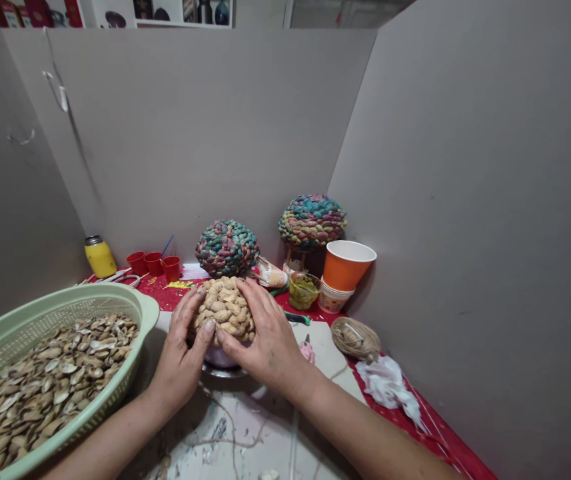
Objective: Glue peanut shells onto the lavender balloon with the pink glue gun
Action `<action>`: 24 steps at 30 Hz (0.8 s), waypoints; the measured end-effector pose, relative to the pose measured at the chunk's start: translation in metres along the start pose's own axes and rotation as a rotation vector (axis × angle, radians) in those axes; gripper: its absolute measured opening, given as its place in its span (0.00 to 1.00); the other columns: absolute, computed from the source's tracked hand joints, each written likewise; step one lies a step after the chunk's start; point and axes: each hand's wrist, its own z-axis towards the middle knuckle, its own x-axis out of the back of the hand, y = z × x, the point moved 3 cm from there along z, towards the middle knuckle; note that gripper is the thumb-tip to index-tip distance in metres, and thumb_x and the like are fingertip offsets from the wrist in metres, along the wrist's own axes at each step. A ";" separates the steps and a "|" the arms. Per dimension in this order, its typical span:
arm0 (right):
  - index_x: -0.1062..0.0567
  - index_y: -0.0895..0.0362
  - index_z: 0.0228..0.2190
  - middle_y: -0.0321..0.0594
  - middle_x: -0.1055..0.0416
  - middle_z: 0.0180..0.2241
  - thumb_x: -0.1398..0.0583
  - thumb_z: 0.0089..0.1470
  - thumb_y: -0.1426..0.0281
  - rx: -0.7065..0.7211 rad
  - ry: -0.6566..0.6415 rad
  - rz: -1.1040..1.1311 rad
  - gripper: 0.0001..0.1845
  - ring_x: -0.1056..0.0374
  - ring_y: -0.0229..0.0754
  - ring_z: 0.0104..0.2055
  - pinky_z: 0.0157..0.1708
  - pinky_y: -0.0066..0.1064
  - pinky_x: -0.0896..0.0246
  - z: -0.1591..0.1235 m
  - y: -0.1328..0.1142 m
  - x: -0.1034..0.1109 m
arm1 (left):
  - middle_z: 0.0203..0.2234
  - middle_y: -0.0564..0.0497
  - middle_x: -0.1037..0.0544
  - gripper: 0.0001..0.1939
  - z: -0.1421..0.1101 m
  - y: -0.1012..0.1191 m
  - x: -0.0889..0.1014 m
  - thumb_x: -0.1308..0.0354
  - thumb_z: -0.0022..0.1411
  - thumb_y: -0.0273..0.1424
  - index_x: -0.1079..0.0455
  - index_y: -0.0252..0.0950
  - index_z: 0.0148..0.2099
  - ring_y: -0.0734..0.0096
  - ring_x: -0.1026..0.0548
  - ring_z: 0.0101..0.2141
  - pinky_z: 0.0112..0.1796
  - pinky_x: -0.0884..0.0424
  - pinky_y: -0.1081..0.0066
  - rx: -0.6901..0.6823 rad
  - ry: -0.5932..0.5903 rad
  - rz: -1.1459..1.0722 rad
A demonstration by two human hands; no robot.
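A ball covered with unpainted peanut shells rests on a small metal stand in the middle of the table. My left hand cups its left side with fingers curled against the shells. My right hand lies over its right side, fingers pressed on the shells. A pale green basket full of loose peanut shell halves sits just left of my left arm.
Two painted shell balls stand behind. Stacked paper cups, a glass of yellow-green paint, red cups, a yellow jar, scissors, a twine coil and crumpled tissue surround them. Grey partitions wall in three sides.
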 end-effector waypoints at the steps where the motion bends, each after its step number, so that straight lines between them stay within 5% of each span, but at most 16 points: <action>1: 0.41 0.64 0.59 0.57 0.44 0.61 0.41 0.51 0.59 0.000 -0.003 0.000 0.38 0.49 0.56 0.64 0.61 0.51 0.50 0.000 0.000 0.000 | 0.63 0.45 0.39 0.24 0.000 0.000 0.000 0.50 0.67 0.40 0.40 0.42 0.63 0.59 0.43 0.63 0.63 0.49 0.52 -0.001 0.000 0.000; 24: 0.39 0.62 0.59 0.55 0.42 0.60 0.40 0.51 0.61 -0.004 0.013 0.042 0.37 0.47 0.55 0.63 0.61 0.51 0.49 0.001 0.003 0.001 | 0.63 0.43 0.38 0.25 0.000 -0.001 -0.002 0.51 0.67 0.41 0.40 0.38 0.63 0.61 0.43 0.63 0.63 0.49 0.55 -0.006 0.013 0.024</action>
